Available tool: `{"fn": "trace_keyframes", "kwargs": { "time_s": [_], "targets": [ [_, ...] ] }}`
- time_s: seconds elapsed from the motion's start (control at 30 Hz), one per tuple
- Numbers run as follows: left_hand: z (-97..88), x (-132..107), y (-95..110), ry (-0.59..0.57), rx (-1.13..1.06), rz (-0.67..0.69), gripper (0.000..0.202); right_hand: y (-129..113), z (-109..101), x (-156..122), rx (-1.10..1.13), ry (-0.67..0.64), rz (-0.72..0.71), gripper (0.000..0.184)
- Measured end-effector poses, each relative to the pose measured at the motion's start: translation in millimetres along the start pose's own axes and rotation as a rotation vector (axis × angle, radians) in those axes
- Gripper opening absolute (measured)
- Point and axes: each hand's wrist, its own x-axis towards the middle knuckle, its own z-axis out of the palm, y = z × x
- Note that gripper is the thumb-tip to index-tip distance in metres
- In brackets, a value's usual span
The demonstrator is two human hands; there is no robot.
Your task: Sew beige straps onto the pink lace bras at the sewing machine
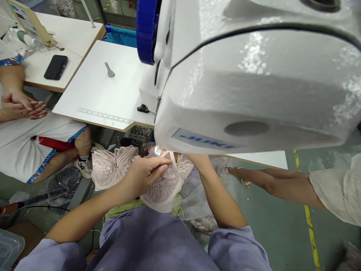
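Note:
A pale pink lace bra (162,192) hangs over my lap, in front of the sewing machine head (254,94). My left hand (148,173) is closed, thumb and forefinger pinching the bra near a narrow strap. Another padded lace cup (105,169) spreads out to the left of that hand. On the far side of the lace, my right hand (199,161) reaches in under the machine head, close against the bra. Its fingers are hidden by the machine and fabric. A small shiny metal part (158,151) shows just above my left fingertips.
The white machine table (93,88) carries a printed ruler scale and a grey spoon-shaped tool (109,70). A black phone (56,67) lies on the neighbouring table. At left a seated person's hands (24,105) rest together. Another person's legs (270,180) are at right.

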Motion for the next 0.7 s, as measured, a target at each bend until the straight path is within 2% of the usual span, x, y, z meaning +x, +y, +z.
{"fn": "trace_keyframes", "kwargs": {
  "time_s": [0.23,0.4,0.7],
  "targets": [
    [-0.5,5.5,7.6,-0.023,0.003,-0.05,0.028,4.3,-2.1,0.1,-0.072,0.011,-0.001,0.035],
    [-2.9,11.1,14.5,-0.008,0.001,-0.107,0.027,6.2,-2.5,3.7,-0.123,0.019,-0.053,0.037],
    [-5.9,19.6,20.4,-0.011,-0.014,-0.175,0.024,5.6,-4.3,5.5,-0.09,0.012,-0.062,0.035]
  ]
}}
